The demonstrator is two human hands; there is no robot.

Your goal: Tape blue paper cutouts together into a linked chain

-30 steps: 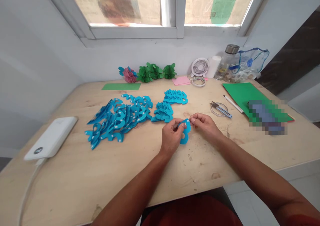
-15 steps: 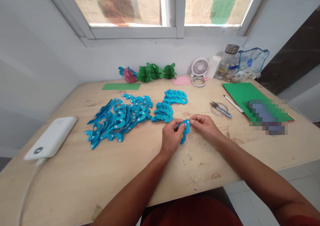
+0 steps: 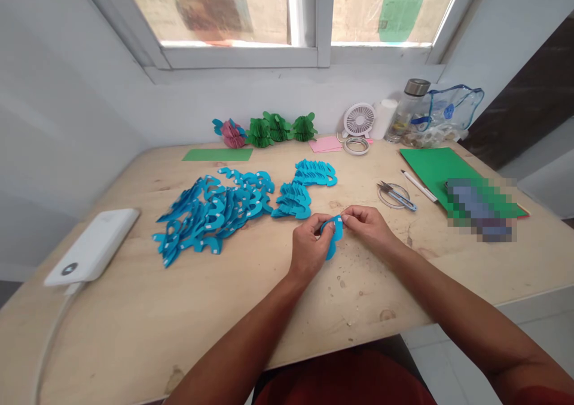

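My left hand [image 3: 309,246] pinches a blue paper cutout [image 3: 330,250] with a wavy edge between thumb and fingers. A small white square patch sits at the cutout's upper right corner. Right at that corner, the thumb and fingertips of my right hand [image 3: 370,228] are pressed together; whatever lies between them is too small to make out. Just beyond my hands are two neat stacks of folded blue cutouts, a nearer stack [image 3: 292,201] and a farther stack [image 3: 315,173]. To the left spreads a loose pile of blue cutouts [image 3: 219,210], many bearing white patches.
Right of my hands lie a box cutter [image 3: 399,197], a tape roll [image 3: 356,146], a white pen [image 3: 419,186] and green sheets [image 3: 452,171]. A small fan [image 3: 359,119], a bottle [image 3: 406,112] and paper ornaments [image 3: 277,128] line the wall. At left is a white power bank [image 3: 92,248] with a cable.
The cutout has shifted slightly right and turned a little in my left hand. My right fingertips stay at its corner. The stacks and pile are unchanged.
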